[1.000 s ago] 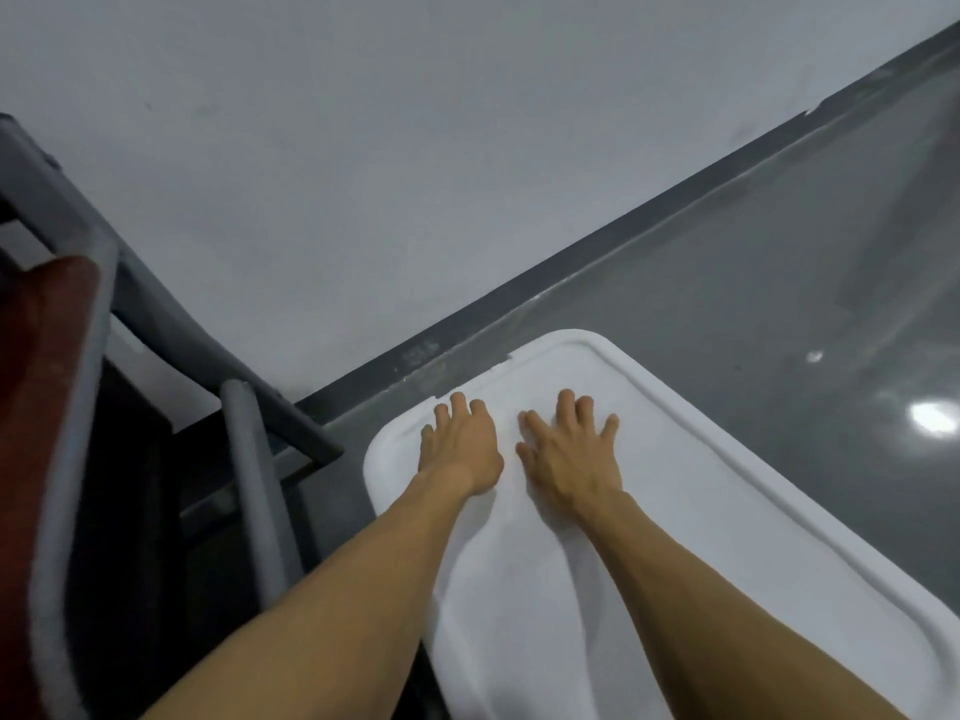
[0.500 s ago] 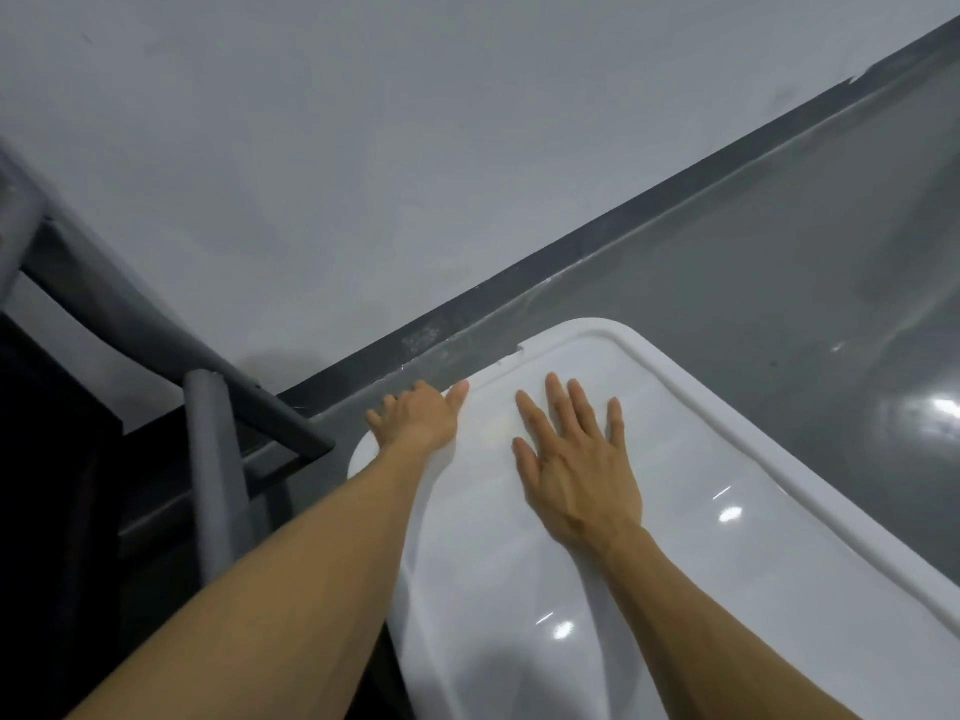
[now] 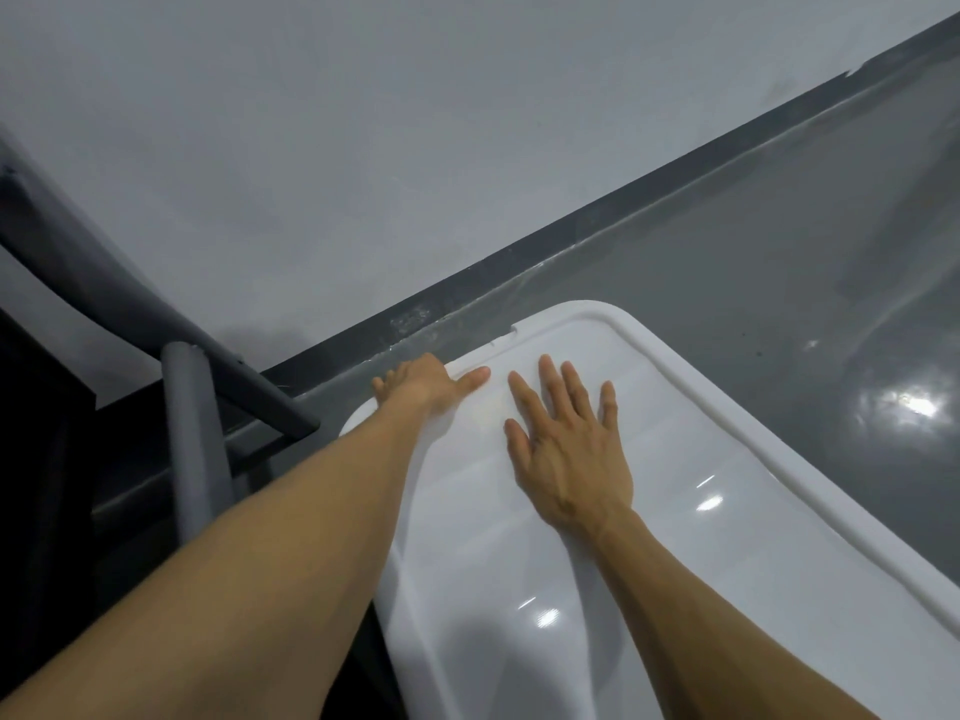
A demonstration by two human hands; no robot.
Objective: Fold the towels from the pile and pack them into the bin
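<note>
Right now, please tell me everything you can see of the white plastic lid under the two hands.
The white glossy plastic lid looks rectangular with rounded corners, a raised rim around a shallow, faintly ribbed panel, and a small notch at its far edge. It lies closed and flat, above the grey floor, reflecting lights. The right hand presses flat on the panel; the left hand holds the far left corner, thumb on top, fingers over the edge.

Right hand (image 3: 569,454) flat; left hand (image 3: 421,384) curled over.

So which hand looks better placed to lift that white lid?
Probably the left hand: its fingers curl over the lid's far edge, thumb on top. The right hand lies flat mid-lid.
</note>
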